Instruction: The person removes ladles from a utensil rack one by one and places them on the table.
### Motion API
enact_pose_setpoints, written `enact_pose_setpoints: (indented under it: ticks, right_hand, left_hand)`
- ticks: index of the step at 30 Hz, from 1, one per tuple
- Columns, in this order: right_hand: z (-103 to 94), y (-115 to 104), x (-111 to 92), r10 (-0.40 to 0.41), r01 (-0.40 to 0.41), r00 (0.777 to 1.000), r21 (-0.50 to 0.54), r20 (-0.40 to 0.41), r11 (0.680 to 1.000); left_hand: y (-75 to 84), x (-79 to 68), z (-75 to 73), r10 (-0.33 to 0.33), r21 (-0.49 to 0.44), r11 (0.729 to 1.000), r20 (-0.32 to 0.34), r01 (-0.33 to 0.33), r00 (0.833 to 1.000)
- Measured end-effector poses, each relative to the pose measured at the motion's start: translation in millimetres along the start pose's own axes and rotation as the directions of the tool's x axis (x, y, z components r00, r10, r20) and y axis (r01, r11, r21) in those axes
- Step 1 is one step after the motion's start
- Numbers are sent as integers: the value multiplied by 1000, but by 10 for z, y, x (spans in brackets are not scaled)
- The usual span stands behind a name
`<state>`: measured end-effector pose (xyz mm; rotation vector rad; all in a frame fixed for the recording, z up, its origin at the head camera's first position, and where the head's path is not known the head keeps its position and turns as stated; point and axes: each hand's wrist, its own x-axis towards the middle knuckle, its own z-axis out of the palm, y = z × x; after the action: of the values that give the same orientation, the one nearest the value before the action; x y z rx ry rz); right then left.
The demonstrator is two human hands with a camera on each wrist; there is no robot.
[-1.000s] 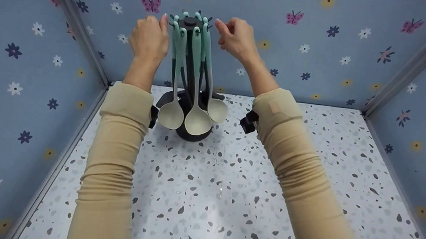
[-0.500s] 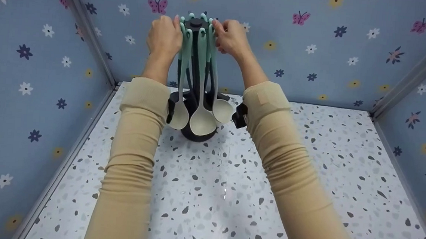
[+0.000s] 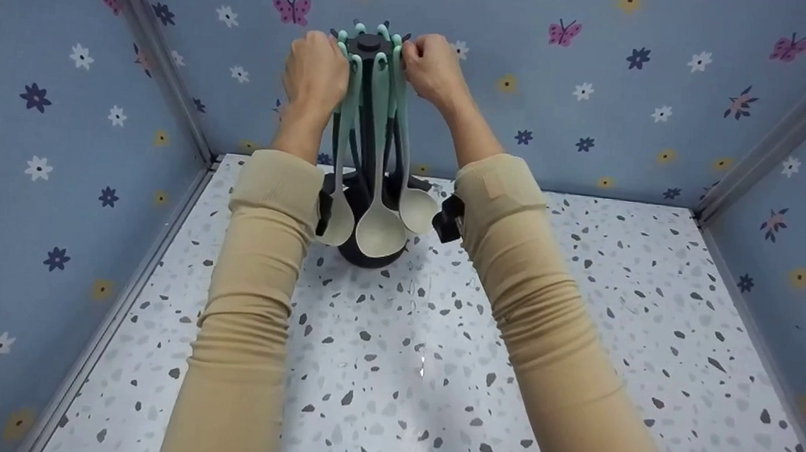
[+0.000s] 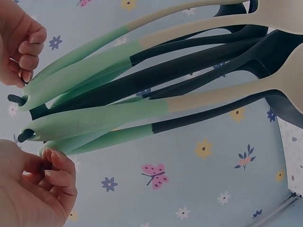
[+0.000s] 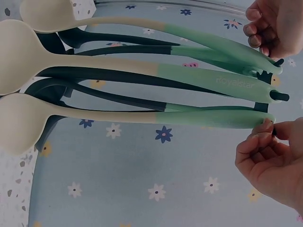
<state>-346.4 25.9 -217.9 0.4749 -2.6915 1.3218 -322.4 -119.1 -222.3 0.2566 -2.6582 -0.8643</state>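
Note:
A black utensil rack [image 3: 369,43] stands at the back wall, hung with several green-handled utensils. Three have cream bowls, among them a front ladle [image 3: 381,231]. My left hand [image 3: 316,71], at the rack's left side, pinches the top of a dark-shafted utensil with a green handle [image 4: 113,138]; its head is partly hidden in the left wrist view. At the right side, my right hand [image 3: 432,68] pinches the handle end of a cream-bowled ladle [image 5: 213,118] beside its hook. In the right wrist view, my right hand's fingertips [image 5: 265,126] lie against that handle's end.
Blue flowered panels [image 3: 510,113] enclose the speckled white table [image 3: 393,367] at the back and both sides. Grey metal strips [image 3: 159,60] run along the corners. The rack's black round base [image 3: 370,258] rests on the table. Black wrist cameras [image 3: 448,218] sit at both cuffs.
Both hands have moved inward from beside the rack to the hanging handles' tops, and their fingers have come together there. The utensils still hang. The head view has shifted slightly.

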Motion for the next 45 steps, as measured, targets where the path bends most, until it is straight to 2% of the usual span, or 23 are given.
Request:
enact_pose_setpoints:
  ticks: [4,13,24,33,40,45]
  right_hand:
    - [17,25,-3,-19,18,999,-41,-31,999]
    - [10,-19,-38,19,-23,995,-36,-97,999]
    - [21,0,-89,70,-78,976,-35,-207,996]
    - [-7,106,-141,-5,12,960,22,-281,1000]
    - [-83,186,-192,20,7,949,86,-314,996]
    - [-165,286,-254,2,54,938,151,-347,987]
  left_hand:
    - [-12,-21,40,7,-40,999,-18,-8,1000]
    - [16,-53,71,11,-136,991,-61,-19,998]
    - [55,-83,104,53,-131,989,-92,-65,994]
    - [113,-119,150,98,-133,985,-101,-111,990]
    - [177,-170,208,123,-176,976,-59,-131,991]
    - [260,-211,250,153,-172,972,-37,-158,987]
